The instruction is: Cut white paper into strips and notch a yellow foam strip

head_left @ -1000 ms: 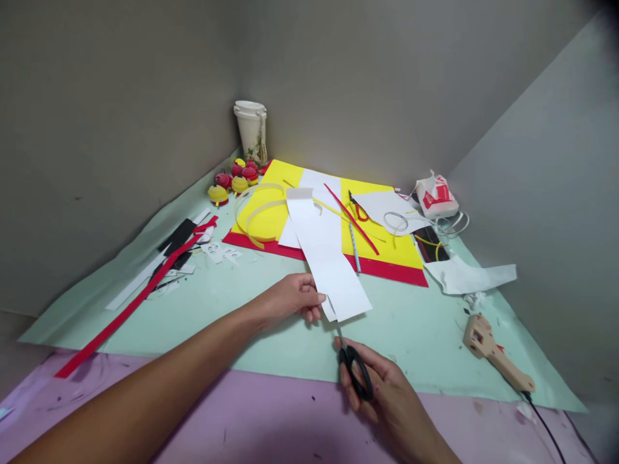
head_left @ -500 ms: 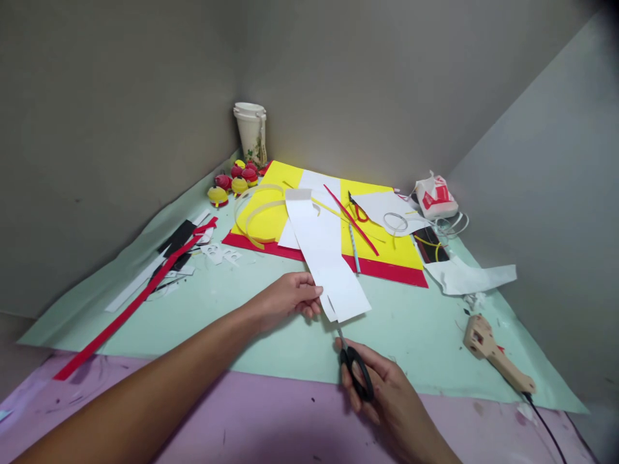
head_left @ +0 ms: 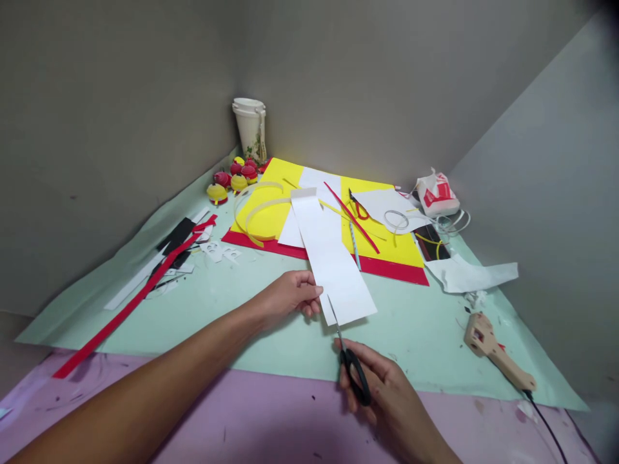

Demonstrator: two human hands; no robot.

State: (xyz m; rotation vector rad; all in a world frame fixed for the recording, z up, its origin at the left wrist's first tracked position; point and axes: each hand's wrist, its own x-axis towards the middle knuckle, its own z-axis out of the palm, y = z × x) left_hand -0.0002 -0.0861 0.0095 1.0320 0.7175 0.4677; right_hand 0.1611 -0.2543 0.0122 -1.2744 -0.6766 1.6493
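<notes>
My left hand (head_left: 300,293) pinches the left edge of a long white paper strip (head_left: 331,261) between thumb and fingers. The strip slants away from me, its far end over the yellow sheets. Black-handled scissors (head_left: 355,374) are in my right hand (head_left: 374,380), with fingers through the handle loops. Their blades lie in a cut at the strip's near end, close to its left edge. Part of the blades is hidden by the paper.
Yellow and white sheets on red (head_left: 261,212) lie at the back. A red strip (head_left: 130,306) and black scraps (head_left: 178,235) are at left. A glue gun (head_left: 498,351) rests at right. Behind stand a white cup (head_left: 250,132) and small red-yellow balls (head_left: 217,193).
The scissors' blades have moved forward into the cut in the white paper. The strip has shifted slightly right and its near end turned a little. My left hand keeps its hold.
</notes>
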